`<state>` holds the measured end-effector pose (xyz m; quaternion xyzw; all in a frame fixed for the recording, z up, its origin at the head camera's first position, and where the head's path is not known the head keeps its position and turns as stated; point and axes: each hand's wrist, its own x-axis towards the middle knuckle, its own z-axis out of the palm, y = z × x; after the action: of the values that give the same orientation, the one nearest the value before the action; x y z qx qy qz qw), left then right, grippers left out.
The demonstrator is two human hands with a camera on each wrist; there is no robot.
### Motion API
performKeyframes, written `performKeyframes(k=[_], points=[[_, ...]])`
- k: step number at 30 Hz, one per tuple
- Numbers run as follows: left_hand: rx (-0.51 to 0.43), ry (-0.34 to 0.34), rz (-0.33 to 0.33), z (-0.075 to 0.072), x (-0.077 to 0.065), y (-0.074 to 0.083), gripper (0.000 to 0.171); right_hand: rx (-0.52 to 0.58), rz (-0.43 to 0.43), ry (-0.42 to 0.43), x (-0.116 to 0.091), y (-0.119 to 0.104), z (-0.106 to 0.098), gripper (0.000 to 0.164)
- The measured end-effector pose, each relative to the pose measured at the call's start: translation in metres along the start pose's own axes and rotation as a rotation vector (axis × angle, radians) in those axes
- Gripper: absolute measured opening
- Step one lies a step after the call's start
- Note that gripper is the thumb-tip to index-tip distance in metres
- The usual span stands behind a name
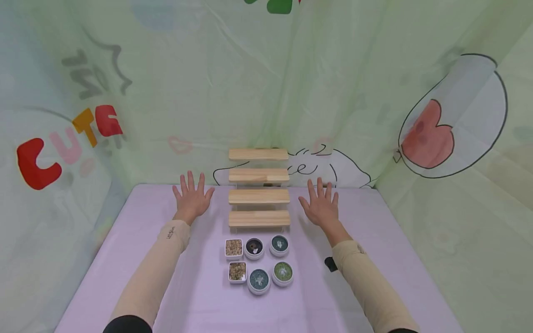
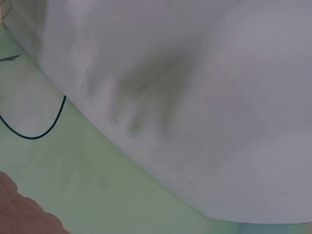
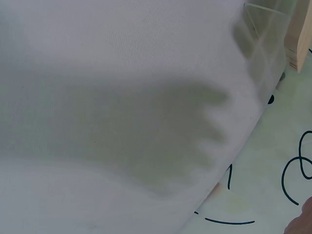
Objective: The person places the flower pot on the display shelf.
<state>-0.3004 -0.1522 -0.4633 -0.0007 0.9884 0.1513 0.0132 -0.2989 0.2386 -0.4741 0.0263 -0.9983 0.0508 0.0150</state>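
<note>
My left hand is held out with spread fingers, left of a stepped wooden rack, and holds nothing. On the rack's other side my right hand is likewise spread, with nothing in it. In front of the rack stand two square white dishes of brownish grains, a rear one and a front one. Beside them are round white pots: a dark one, two blue-green ones and a green one. Only a bit of the left hand and right hand shows in the wrist views.
A pale lilac cloth covers the table. Near the right forearm lies a small black object, partly hidden by the sleeve. Printed light-green curtains hang around the back and sides of the table.
</note>
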Motion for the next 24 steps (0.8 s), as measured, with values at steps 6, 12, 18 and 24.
performKeyframes(k=[6,12,18,24], points=[[-0.007,-0.004,-0.005,0.002,0.002,-0.001,0.070,-0.010,0.006,0.000,0.001,0.002,0.001,0.073],[0.002,-0.009,-0.001,0.001,0.001,0.001,0.070,-0.004,-0.004,-0.001,0.001,0.003,0.002,0.074],[-0.045,-0.028,0.064,0.006,0.007,0.004,0.075,-0.006,-0.019,-0.005,0.001,0.003,0.005,0.073],[-0.161,-0.028,0.255,0.021,0.016,0.007,0.085,0.005,-0.025,-0.011,0.000,0.002,0.008,0.073]])
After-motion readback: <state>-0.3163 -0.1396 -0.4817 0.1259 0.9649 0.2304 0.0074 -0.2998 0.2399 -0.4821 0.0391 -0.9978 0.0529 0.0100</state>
